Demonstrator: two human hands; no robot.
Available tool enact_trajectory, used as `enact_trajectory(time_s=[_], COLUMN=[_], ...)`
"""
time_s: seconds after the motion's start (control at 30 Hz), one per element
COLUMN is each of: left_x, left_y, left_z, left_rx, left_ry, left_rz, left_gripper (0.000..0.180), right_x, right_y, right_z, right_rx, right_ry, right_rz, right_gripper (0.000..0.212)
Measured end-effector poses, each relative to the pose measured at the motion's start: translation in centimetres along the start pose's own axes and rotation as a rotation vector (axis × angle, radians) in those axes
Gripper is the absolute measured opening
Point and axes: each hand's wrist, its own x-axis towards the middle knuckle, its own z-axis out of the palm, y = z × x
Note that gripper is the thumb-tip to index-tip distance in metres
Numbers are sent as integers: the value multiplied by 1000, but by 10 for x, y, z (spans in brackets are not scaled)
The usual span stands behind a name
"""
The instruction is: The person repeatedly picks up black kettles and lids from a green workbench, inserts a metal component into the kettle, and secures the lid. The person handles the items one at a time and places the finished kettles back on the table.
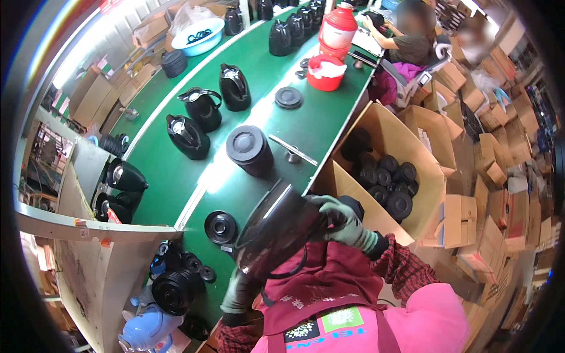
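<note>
A glossy black jug (273, 226), slightly smeared by motion, lies tilted between my two gloved hands above the near edge of the green table. My right hand (347, 223) curls its fingers around the jug's right end. At the lower left end my left hand (236, 293) grips it, with most of its fingers hidden behind the jug. The jug's thin handle (289, 272) faces my apron. Just left of the jug, a round black base part (220, 227) lies on the table. Beyond it stands a short stack of black discs (249, 150).
Black jugs (203, 109) stand on the green table (276, 126). A metal bar tool (292, 150) lies near its right edge. Cartons, one holding black round parts (400, 203), stand at right. A red bucket (325, 73) and a seated co-worker (410, 41) are farther off.
</note>
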Motion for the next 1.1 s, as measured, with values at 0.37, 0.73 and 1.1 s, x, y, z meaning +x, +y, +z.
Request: enact_trajectory(time_s=[0.37,0.73,1.1], left_x=[-21,-26,-14], left_y=[-63,-70,32], left_z=[-48,-57,-67], left_rx=[722,75,-59], left_ry=[-326,-124,-27], left_rz=[342,-27,66], left_gripper=[49,62,75], right_x=[-17,50,78], right_y=[-37,-48,-29], right_z=[0,24,48], right_rx=[91,-448,-171], right_ry=[-251,-528,-447], right_rz=[449,50,288], right_gripper=[9,23,79])
